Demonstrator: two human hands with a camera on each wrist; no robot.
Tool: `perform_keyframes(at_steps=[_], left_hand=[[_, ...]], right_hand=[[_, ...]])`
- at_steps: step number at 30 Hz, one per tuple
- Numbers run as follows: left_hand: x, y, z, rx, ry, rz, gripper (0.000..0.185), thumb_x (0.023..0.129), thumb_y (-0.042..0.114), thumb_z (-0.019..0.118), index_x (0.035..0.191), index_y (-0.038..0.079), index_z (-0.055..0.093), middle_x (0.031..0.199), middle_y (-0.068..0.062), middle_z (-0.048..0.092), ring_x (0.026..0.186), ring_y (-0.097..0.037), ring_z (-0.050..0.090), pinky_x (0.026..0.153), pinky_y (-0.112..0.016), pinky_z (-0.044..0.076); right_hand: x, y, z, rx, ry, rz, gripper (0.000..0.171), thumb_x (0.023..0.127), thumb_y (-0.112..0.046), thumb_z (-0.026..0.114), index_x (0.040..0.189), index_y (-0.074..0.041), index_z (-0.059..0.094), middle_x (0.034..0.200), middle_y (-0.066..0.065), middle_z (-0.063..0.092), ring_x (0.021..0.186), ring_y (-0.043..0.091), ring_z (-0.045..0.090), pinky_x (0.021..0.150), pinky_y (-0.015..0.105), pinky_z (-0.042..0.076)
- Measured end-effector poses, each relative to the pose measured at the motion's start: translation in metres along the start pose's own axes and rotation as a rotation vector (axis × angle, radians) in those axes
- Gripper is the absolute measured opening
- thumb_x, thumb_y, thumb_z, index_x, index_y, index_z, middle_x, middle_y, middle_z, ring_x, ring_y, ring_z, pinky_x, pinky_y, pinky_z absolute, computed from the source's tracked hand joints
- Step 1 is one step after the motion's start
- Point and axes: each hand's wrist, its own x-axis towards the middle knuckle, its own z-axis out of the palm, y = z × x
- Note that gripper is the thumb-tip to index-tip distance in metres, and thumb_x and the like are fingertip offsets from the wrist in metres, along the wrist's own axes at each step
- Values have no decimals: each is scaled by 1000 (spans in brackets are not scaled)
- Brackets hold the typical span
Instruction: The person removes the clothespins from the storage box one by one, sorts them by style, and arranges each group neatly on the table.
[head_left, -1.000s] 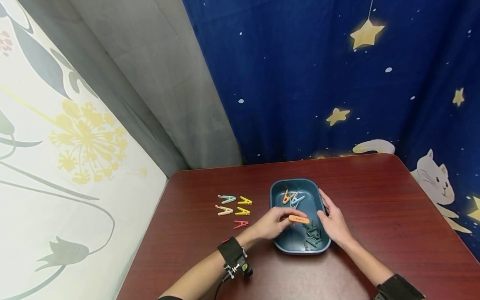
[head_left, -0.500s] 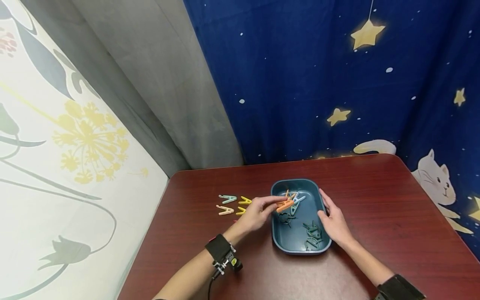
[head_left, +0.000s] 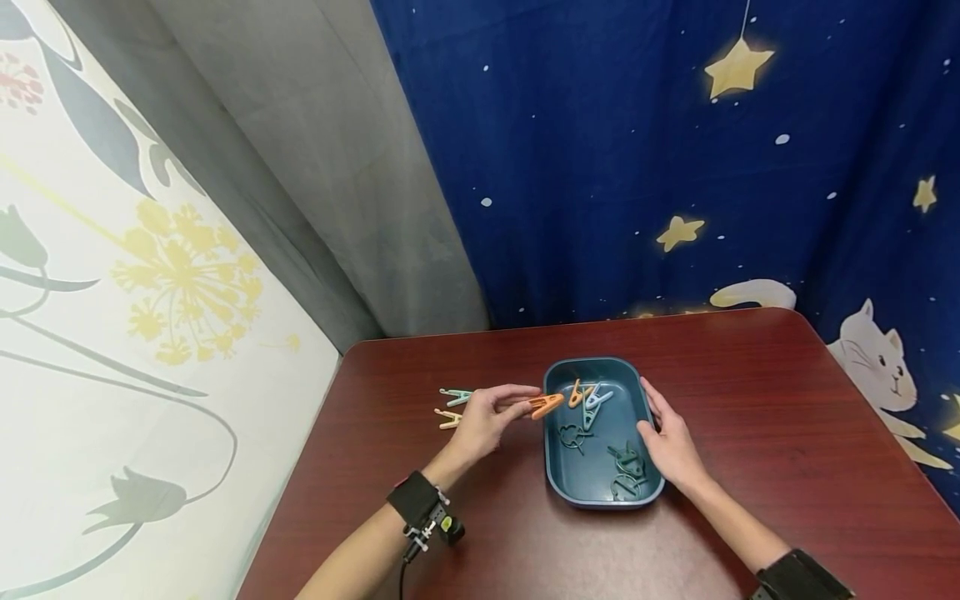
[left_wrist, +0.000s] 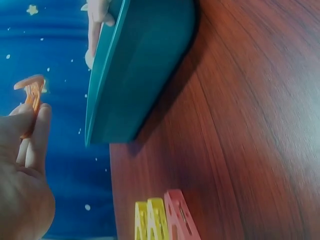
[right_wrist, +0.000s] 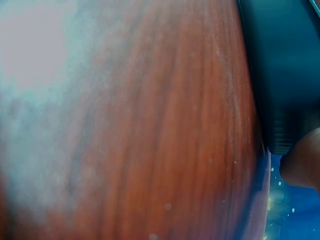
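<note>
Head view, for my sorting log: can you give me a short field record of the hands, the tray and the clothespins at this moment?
left hand: pinches orange clothespin, held at the tray's left rim
right hand: fingers resting against the tray's right rim
tray: teal, on the red-brown table
in tray: an orange peg, a light blue peg, dark green pegs
on table, left of tray: loose pegs, partly hidden by the left hand

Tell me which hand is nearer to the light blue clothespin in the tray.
Left. The left hand holds an orange clothespin just outside the tray's left rim, level with the light blue clothespin. The right hand rests on the right rim, slightly farther.
</note>
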Motion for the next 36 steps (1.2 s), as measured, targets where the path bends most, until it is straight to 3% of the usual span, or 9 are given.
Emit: perform_keyframes(at_steps=[3, 7, 10, 14, 19, 22, 32, 36], left_hand=[[-4, -3, -8, 10, 41, -12, 25, 99, 10, 75, 124, 9, 79, 110, -5, 80, 96, -20, 79, 87, -43, 62], [-11, -6, -21, 11, 88, -29, 22, 98, 11, 76, 120, 11, 80, 104, -6, 81, 93, -35, 79, 84, -50, 62], [-16, -10, -34, 8, 125, -38, 21, 99, 10, 76, 119, 9, 80, 103, -10, 81, 93, -45, 77, 80, -47, 63], [-21, -18, -50, 48, 164, -45, 23, 101, 9, 73, 123, 5, 78, 102, -11, 81, 95, -44, 77, 78, -40, 64], [-30, -29, -70, 50, 157, -70, 30, 105, 1, 64, 134, 0, 72, 111, -17, 79, 102, -32, 77, 89, -52, 59], [-37, -33, -80, 55, 155, -92, 32, 105, 0, 63, 136, 2, 71, 116, -18, 77, 105, -26, 77, 91, -52, 58], [-61, -52, -110, 67, 227, -129, 21, 99, 1, 72, 119, 3, 79, 107, -15, 80, 94, -22, 79, 85, -45, 62], [-69, -63, -118, 100, 258, -149, 16, 97, 3, 77, 112, 4, 81, 100, -12, 81, 89, -31, 78, 81, -45, 63]], right_hand=[[0, 1, 0, 2, 0, 0, 71, 102, 8, 50, 168, -6, 29, 167, 24, 34, 148, 46, 40, 95, -2, 26], [0, 2, 1, 3, 3, -5, 71, 101, 9, 50, 167, -6, 30, 167, 24, 35, 147, 46, 40, 95, -2, 27], [0, 1, 0, 0, 2, -2, 70, 102, 8, 50, 167, -6, 30, 166, 24, 36, 147, 46, 41, 95, -2, 27], [0, 1, -1, -4, -6, 9, 70, 102, 7, 50, 168, -6, 29, 167, 23, 35, 147, 47, 41, 94, -2, 26], [0, 1, -1, -2, -5, 6, 70, 102, 8, 50, 167, -5, 29, 167, 24, 35, 147, 47, 41, 94, -2, 26], [0, 1, 0, -1, -3, 3, 70, 102, 9, 50, 167, -5, 30, 166, 25, 35, 147, 47, 41, 94, -2, 27], [0, 2, 0, 6, 0, -5, 70, 102, 9, 50, 167, -6, 30, 166, 26, 35, 147, 47, 41, 94, -2, 27], [0, 3, 1, 10, 9, -21, 70, 101, 10, 50, 167, -4, 31, 165, 27, 36, 146, 48, 40, 95, -2, 27]])
